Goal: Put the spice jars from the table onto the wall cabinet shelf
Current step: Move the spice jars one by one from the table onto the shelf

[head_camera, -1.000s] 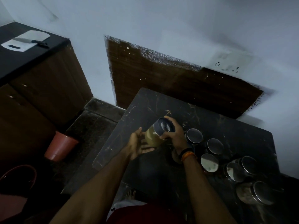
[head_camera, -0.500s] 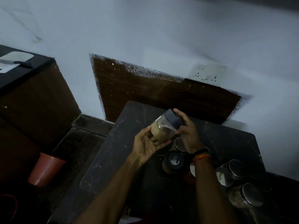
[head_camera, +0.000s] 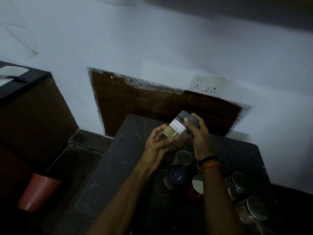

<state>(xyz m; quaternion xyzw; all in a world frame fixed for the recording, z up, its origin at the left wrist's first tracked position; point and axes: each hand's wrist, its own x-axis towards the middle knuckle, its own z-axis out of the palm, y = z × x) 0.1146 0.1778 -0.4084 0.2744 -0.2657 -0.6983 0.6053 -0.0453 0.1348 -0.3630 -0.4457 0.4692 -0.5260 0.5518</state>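
Both hands are closed around one labelled spice jar [head_camera: 179,131], held tilted in the air above the far half of the counter [head_camera: 108,170], lid end pointing away and up. Right hand [head_camera: 198,136] grips the upper end, fingers wrapped around the dark grey lid [head_camera: 188,118]. Left hand [head_camera: 156,145] pinches the base end between thumb and fingertips. Jar is clear plastic, brownish powder inside, white handwritten label facing up.

Task progress, judged from this view: early. This jar is off the counter but not shelved; it looks like the person is reading the label or checking the lid before carrying it up. The wall cabinet shelf is not clearly visible; only a dark blurred band shows at the top edge, so whether any jar is up there already cannot be told.

Left on the counter, clustered toward the near right side: a dark-lidded jar [head_camera: 173,177] just below the hands, a steel-lidded jar [head_camera: 183,157] beside it, a red-filled jar with a shiny lid [head_camera: 197,185] partly behind the right forearm, and more steel-lidded jars [head_camera: 255,209] near the right edge. One further jar is mostly hidden by the right wrist. So at least five or six remain to move.
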